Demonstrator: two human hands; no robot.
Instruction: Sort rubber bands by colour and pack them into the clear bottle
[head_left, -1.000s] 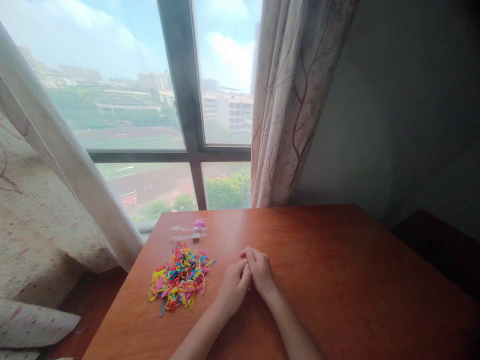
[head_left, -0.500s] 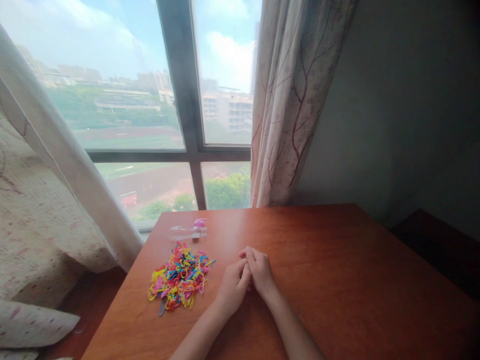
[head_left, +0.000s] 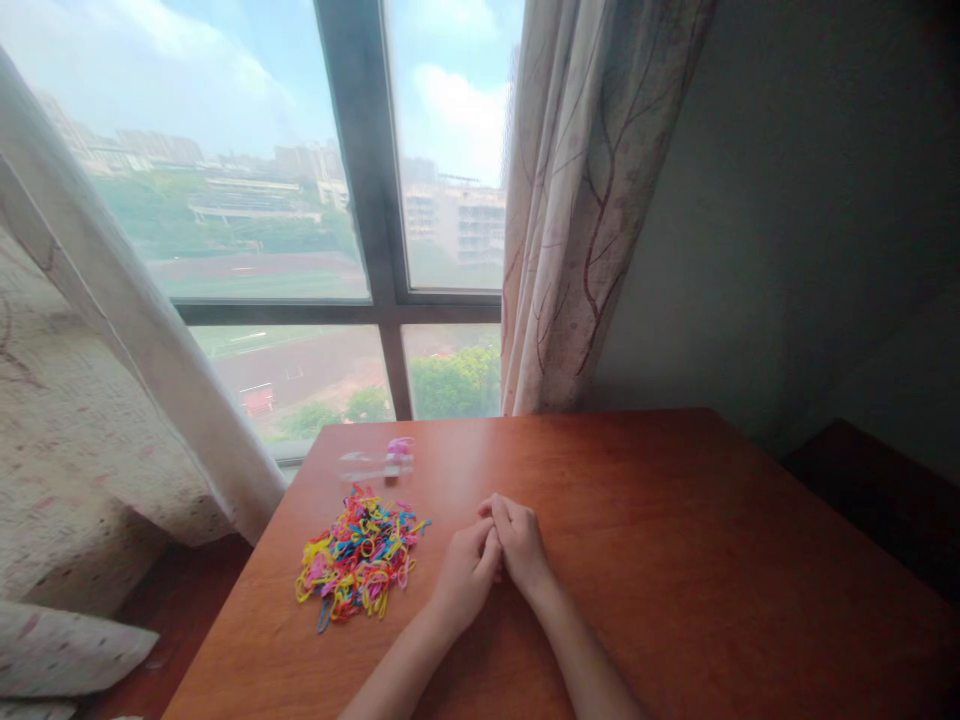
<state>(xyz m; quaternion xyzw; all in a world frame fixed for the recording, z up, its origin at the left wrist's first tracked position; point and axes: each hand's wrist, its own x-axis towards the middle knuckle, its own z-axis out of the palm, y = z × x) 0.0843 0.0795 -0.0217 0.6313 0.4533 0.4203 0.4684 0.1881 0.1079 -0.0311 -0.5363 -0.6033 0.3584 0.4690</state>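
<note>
My left hand (head_left: 463, 575) and my right hand (head_left: 520, 543) meet over the wooden table (head_left: 637, 520), fingers curled in and touching each other. Whatever lies between the fingers, if anything, is hidden by them. Just left of my left hand spreads a loose pile of small loop-shaped plastic clips (head_left: 364, 555) in yellow, red, pink and blue. Behind the pile rests a clear plastic piece with a purple part (head_left: 400, 446); its exact kind is hard to make out.
A window (head_left: 386, 312) rises behind the table's far edge. Patterned curtains hang at its left (head_left: 112, 330) and right (head_left: 577, 200). A grey wall (head_left: 772, 230) stands to the right, with a dark piece of furniture (head_left: 855, 480) beyond the table's right edge.
</note>
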